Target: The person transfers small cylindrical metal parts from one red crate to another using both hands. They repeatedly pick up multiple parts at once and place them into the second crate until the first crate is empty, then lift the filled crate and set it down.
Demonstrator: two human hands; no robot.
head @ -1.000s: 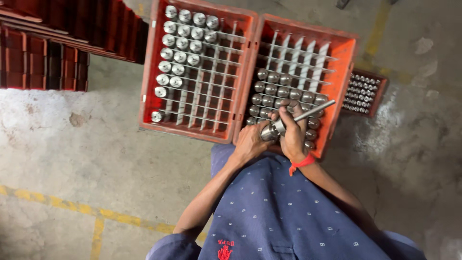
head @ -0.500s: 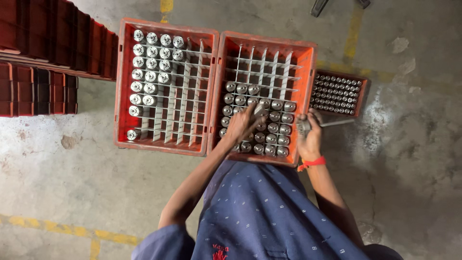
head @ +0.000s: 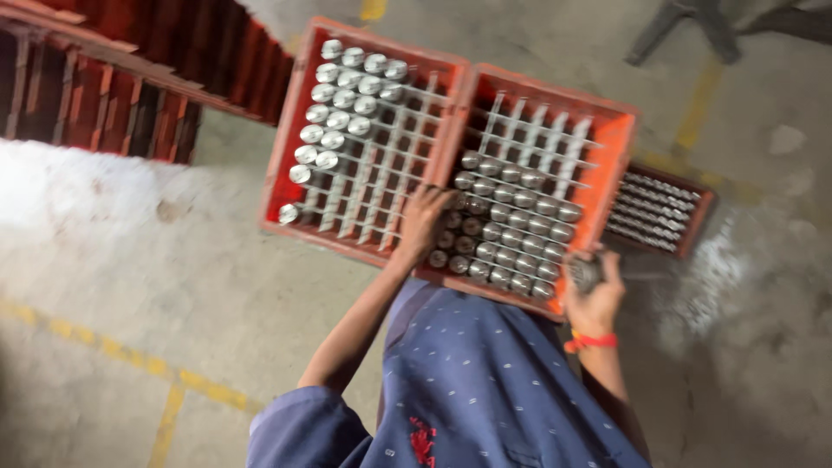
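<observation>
Two orange crates with white divider grids stand side by side on the concrete floor. The left crate (head: 295,113) holds several shiny metal cylinders in its left columns. The right crate (head: 611,165) has several cylinders in its near rows. My left hand (head: 426,218) reaches into the right crate's near left corner and touches the cylinders (head: 507,230) there; whether it grips one is blurred. My right hand (head: 592,295), with a red wristband, is closed around a metal part (head: 587,273) just outside the right crate's near right corner.
A small dark tray (head: 685,208) of thin metal rods lies right of the crates. Stacked red crates (head: 113,82) stand at the upper left. Yellow floor lines (head: 130,360) cross the concrete. Dark stand legs (head: 685,30) show at the top right.
My hands held one long metal part together over the right crate; they have separated. My left hand went into the crate, and my right hand moved right, still holding a part.
</observation>
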